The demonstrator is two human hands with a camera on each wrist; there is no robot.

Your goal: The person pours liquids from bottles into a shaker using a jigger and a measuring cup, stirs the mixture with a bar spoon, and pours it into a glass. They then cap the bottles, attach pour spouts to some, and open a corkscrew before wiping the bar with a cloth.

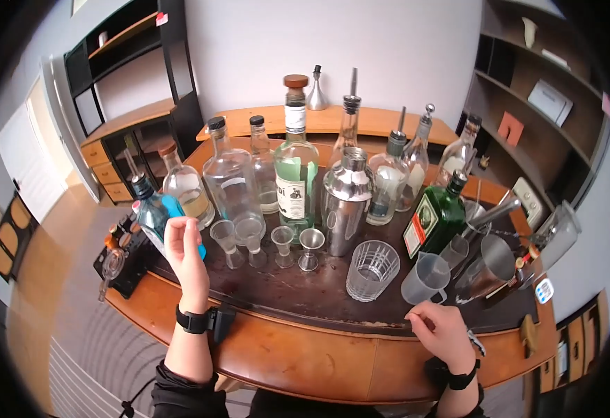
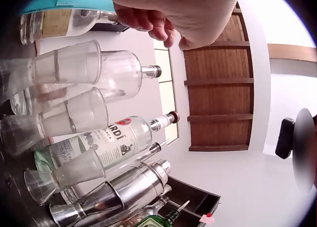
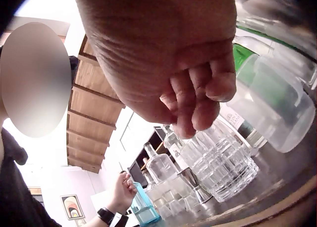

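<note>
My left hand (image 1: 188,261) is raised at the left, its fingers loosely bent around nothing. Behind it stands a blue bottle (image 1: 153,217) with a pour spout, partly covered by the hand. Two clear plastic jiggers (image 1: 225,240) stand just right of that hand, beside another clear jigger (image 1: 283,244) and a steel jigger (image 1: 310,249). My right hand (image 1: 444,331) hovers by the front edge of the table, fingers loosely curled and holding nothing. Close beyond its fingertips is a frosted plastic measuring cup (image 1: 425,279). A cut-glass tumbler (image 1: 372,272) stands to the left of the cup.
A steel shaker (image 1: 345,209) and a tall Bacardi bottle (image 1: 295,188) stand mid-table among several clear bottles. At the right are a green bottle (image 1: 439,216), a metal shaker tin (image 1: 487,268) and an upright glass (image 1: 559,233). A dark caddy (image 1: 127,261) sits at the left edge.
</note>
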